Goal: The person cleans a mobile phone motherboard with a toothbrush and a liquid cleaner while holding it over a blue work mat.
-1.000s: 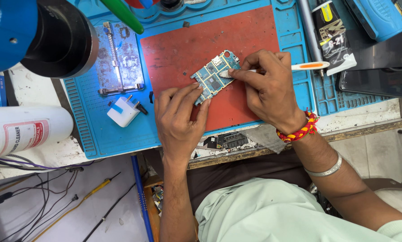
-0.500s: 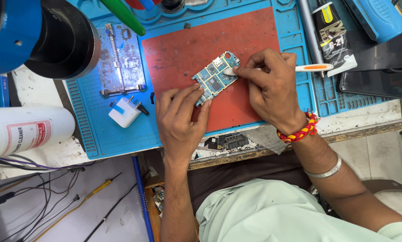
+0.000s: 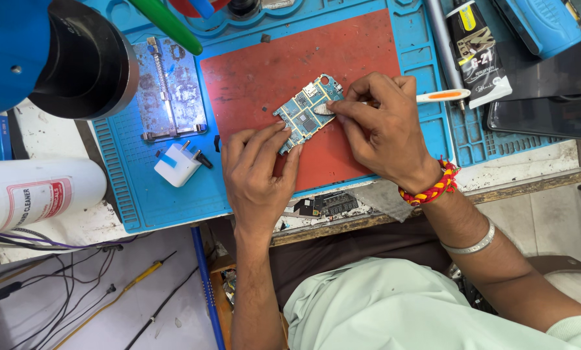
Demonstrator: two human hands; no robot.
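Observation:
A small blue-green circuit board (image 3: 305,110) lies tilted on the red pad (image 3: 271,65) of a blue work mat (image 3: 148,188). My left hand (image 3: 258,172) holds the board's near lower corner with its fingertips. My right hand (image 3: 384,129) grips a white brush with an orange handle (image 3: 443,96). The brush head rests on the right part of the board. A red and yellow thread band and a metal bangle circle my right wrist.
A metal board clamp (image 3: 170,91) and a white plug adapter (image 3: 177,164) lie on the mat's left. A white spray can (image 3: 38,194) lies at left, under a blue-black lamp or scope head (image 3: 57,55). A tube, a dark phone screen (image 3: 543,110) and a blue tool sit right.
The brush head has shifted slightly along the board while my right hand moved a little. My left hand keeps the board in the same place.

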